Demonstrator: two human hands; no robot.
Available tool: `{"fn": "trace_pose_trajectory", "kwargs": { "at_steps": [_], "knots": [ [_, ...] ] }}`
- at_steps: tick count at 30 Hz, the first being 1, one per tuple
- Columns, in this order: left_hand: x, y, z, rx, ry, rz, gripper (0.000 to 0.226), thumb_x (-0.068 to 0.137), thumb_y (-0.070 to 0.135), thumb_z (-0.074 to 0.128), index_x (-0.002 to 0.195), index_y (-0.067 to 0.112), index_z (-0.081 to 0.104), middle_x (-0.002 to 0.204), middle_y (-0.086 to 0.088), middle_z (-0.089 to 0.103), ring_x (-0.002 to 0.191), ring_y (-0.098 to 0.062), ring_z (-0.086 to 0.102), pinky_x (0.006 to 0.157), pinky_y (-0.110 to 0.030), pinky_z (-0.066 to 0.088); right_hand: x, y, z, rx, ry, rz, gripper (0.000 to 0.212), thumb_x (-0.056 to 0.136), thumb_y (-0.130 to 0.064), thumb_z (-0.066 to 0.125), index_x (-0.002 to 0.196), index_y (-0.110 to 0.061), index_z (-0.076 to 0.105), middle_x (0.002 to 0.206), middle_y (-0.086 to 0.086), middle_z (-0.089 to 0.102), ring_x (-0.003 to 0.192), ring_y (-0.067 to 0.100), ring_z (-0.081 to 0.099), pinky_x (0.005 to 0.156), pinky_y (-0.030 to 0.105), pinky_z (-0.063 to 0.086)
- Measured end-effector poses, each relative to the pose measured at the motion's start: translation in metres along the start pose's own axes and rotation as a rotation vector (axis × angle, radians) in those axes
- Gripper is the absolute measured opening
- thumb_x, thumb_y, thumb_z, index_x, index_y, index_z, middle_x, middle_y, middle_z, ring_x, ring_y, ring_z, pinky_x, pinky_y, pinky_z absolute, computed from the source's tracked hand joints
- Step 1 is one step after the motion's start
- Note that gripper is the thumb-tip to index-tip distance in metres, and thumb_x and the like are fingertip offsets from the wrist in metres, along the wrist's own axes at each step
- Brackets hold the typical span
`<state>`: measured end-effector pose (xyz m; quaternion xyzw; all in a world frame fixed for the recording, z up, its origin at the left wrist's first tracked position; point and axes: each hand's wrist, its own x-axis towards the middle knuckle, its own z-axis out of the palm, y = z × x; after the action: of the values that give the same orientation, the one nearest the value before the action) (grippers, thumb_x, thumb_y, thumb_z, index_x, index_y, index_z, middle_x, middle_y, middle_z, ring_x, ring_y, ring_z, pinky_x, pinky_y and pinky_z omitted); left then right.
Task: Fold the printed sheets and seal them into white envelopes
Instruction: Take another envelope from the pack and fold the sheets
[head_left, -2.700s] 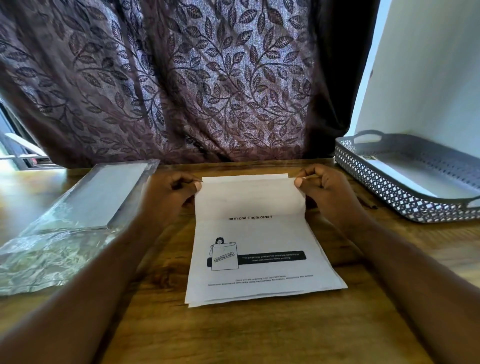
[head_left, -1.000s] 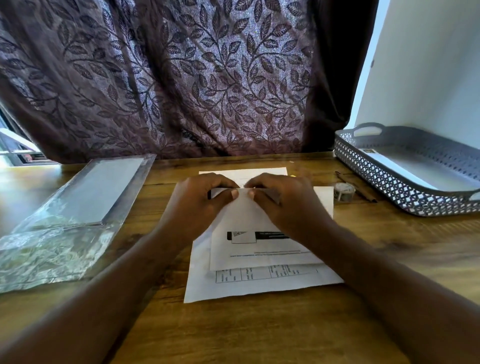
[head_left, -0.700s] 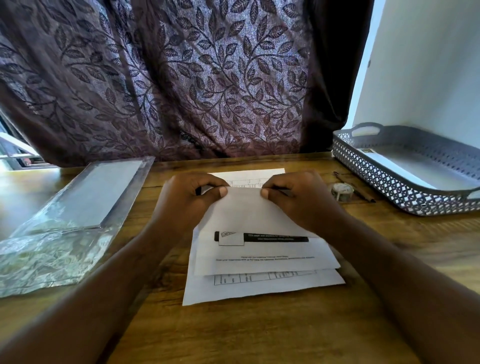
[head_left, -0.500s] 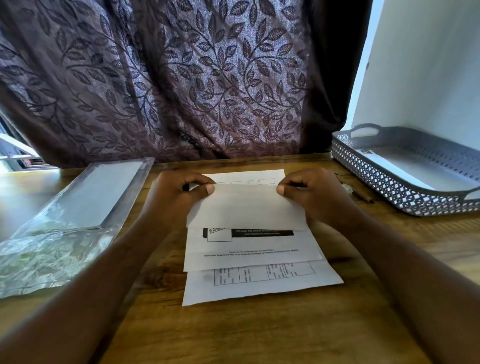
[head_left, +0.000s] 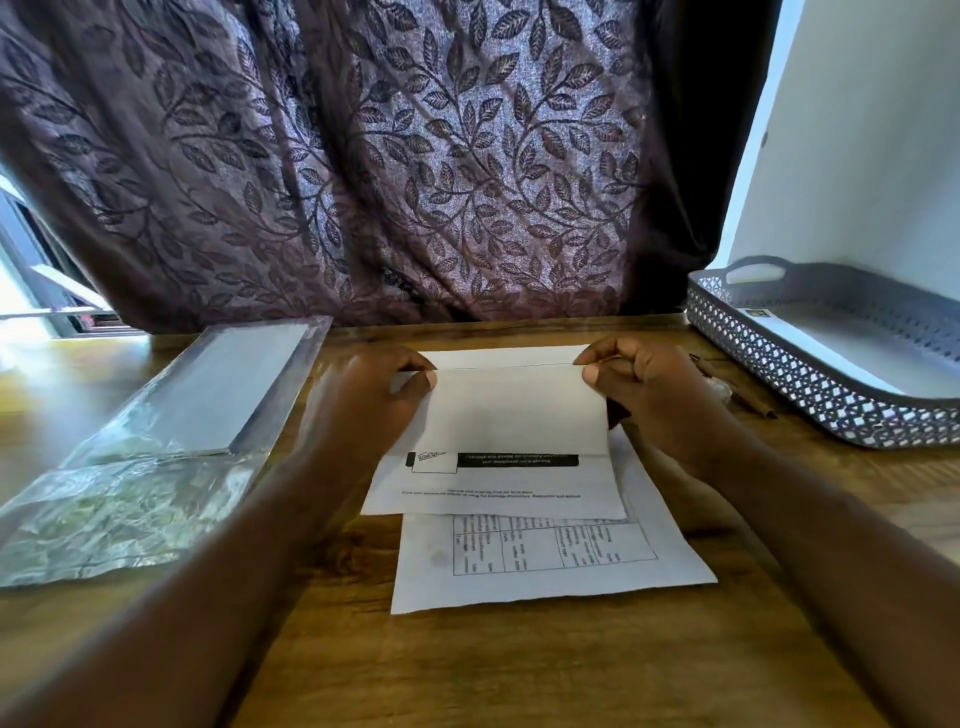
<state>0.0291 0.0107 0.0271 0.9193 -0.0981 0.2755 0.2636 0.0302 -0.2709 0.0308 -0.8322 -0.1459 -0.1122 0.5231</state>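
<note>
A printed sheet with a black banner lies on the wooden table, its far part folded over toward me as a blank white flap. My left hand pinches the flap's left top corner and my right hand pinches its right top corner. Under it lies a second printed sheet with a table grid, skewed a little to the right. A clear plastic pack of white envelopes lies at the left of the table.
A grey perforated tray with a white envelope inside stands at the right. A pen and a small tape roll lie just behind my right hand. A leaf-patterned curtain hangs behind the table's far edge.
My hands slid apart from the middle of the fold to its two corners. The folded sheet shifted left and toward me, uncovering more of the grid sheet below.
</note>
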Motion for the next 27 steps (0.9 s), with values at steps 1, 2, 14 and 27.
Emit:
{"fn": "trace_pose_trajectory", "kwargs": {
  "at_steps": [1,2,14,27],
  "knots": [
    [-0.002,0.004,0.000,0.044,0.015,0.068,0.020,0.096,0.035,0.061,0.103,0.021,0.073,0.100,0.002,0.072,0.089,-0.016,0.061,0.080,-0.036,0.050,-0.002,-0.004,0.003,-0.007,0.013,-0.023,0.007,0.099,-0.012,0.061,0.097,-0.012,0.067,0.080,0.009,0.075,0.071,0.027,0.074,0.066,0.045,0.064],
    [-0.005,0.008,0.001,0.067,0.021,0.136,0.025,0.096,0.040,0.057,0.107,0.024,0.073,0.107,0.003,0.073,0.096,-0.017,0.063,0.087,-0.043,0.050,-0.004,-0.008,0.008,-0.014,0.025,-0.050,0.005,0.098,-0.012,0.061,0.094,-0.012,0.065,0.074,0.007,0.074,0.066,0.025,0.074,0.060,0.040,0.063],
    [-0.014,0.034,0.004,0.051,0.012,0.403,0.025,0.099,0.034,0.052,0.105,0.023,0.074,0.097,0.007,0.076,0.080,-0.011,0.068,0.079,-0.042,0.055,-0.016,-0.013,0.028,-0.027,0.023,-0.212,0.005,0.100,-0.013,0.058,0.095,-0.015,0.058,0.072,0.009,0.071,0.067,0.028,0.070,0.057,0.049,0.060],
    [0.000,-0.002,-0.008,-0.042,0.070,0.069,0.024,0.099,0.035,0.058,0.100,0.018,0.075,0.093,0.002,0.074,0.075,-0.017,0.062,0.068,-0.039,0.053,0.003,0.013,-0.005,-0.056,0.202,-0.079,0.011,0.098,-0.016,0.063,0.088,-0.020,0.062,0.080,0.006,0.071,0.074,0.022,0.066,0.066,0.046,0.057]
  ]
}}
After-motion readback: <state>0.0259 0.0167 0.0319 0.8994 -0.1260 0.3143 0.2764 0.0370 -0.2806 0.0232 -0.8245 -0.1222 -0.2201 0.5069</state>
